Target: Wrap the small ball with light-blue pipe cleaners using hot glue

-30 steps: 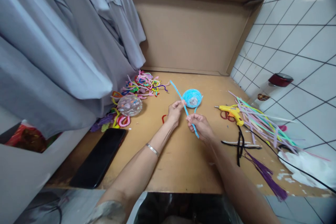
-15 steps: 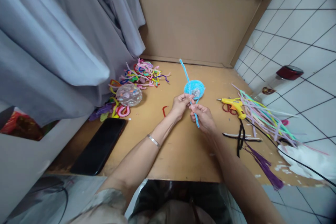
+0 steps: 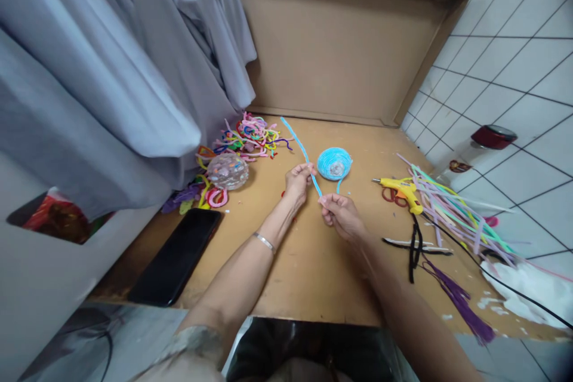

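Note:
A light blue pipe cleaner (image 3: 297, 144) runs diagonally between my two hands. My left hand (image 3: 298, 181) pinches it near its middle, and its free end points up and left over the table. My right hand (image 3: 339, 215) is closed on its lower end, just below and right of the left hand. Behind both hands a round blue coiled piece (image 3: 333, 163) of the same material lies on the brown tabletop (image 3: 308, 262), with a loose blue tail hanging off it.
A pile of coloured pipe cleaner scraps (image 3: 248, 134) and a clear ball (image 3: 227, 171) lie at left. A black phone (image 3: 178, 255) sits near the front edge. At right are a yellow glue gun (image 3: 400, 188), long pipe cleaners (image 3: 452, 209), a purple tassel (image 3: 454, 295) and a red-lidded jar (image 3: 474, 149). Grey cloth hangs at left.
The pipe cleaner tilted from nearly upright back to a left-leaning diagonal. My hands have drawn slightly apart, and my right hand now holds the very end.

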### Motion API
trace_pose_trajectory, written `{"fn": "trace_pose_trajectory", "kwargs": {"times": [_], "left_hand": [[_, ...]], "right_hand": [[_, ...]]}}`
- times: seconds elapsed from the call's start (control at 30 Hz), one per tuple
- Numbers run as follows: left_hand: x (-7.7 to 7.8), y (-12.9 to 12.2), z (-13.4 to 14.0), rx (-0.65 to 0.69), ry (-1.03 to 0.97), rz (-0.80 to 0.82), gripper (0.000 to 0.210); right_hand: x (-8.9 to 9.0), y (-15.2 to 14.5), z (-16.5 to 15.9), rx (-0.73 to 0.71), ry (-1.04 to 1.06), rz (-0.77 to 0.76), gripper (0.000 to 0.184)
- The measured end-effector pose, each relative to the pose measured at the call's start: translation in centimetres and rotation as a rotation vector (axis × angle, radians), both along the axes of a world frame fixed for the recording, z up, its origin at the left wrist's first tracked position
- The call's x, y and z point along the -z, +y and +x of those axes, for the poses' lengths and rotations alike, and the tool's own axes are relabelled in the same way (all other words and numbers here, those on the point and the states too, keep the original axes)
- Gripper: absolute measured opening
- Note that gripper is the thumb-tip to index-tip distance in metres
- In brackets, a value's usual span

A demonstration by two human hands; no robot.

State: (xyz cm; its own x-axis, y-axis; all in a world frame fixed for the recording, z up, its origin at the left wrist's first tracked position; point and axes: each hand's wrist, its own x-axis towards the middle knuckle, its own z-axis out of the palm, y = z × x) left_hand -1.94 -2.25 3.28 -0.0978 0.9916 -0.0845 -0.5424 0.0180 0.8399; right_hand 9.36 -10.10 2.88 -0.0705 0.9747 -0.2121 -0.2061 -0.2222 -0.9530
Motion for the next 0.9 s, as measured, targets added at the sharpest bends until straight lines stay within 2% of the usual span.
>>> {"fn": "trace_pose_trajectory", "kwargs": {"times": [0.17,0.43,0.63,0.9], "left_hand": [[-0.1,0.1,-0.5,0.020,-0.027,0.008,0.019],[0.7,-0.7,0.2,0.305,0.022,0.049,0.050],[0.9,-1.2,0.5,0.480,0.060,0.079,0.057],[0.5,-0.9,0.1,0.386,0.020,0.067,0.049]], "right_hand": [[0.1,-0.1,0.0,-0.006,-0.013,-0.017,0.035],[-0.3,0.4,0.7,0.076,0.065,-0.002,0.041],[-0.3,0.6,1.0,0.082,0.152,0.037,0.045],[0.2,0.8,1.2,-0.025,0.156,0.003,0.056]]}}
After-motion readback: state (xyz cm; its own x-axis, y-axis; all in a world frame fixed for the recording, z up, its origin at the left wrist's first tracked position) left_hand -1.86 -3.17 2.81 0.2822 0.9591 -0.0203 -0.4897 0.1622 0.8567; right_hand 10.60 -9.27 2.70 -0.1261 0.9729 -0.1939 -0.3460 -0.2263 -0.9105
